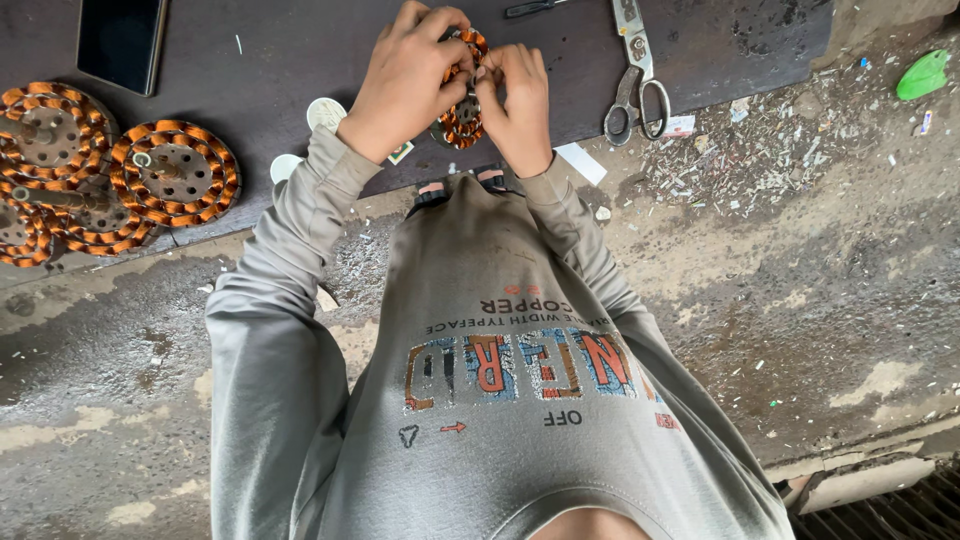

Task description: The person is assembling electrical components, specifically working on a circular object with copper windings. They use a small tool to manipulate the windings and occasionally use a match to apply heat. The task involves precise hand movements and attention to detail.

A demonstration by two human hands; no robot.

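A round copper-wound coil (462, 115), banded orange and dark, sits at the table's near edge, gripped between both hands. The left hand (405, 80) closes over it from nine o'clock, fingers curled across its top; the right hand (518, 100) pinches its rim from three o'clock, fingertips meeting the left ones at twelve. Only the coil's upper and lower arcs show between the palms. On the dark table (280, 70), scissors (633, 85) lie at three o'clock of the hands, well apart. At nine o'clock, near the left edge, a pile of finished coils (110, 175) overlaps, and a dark phone (122, 40) lies at ten o'clock. No containers are visible.
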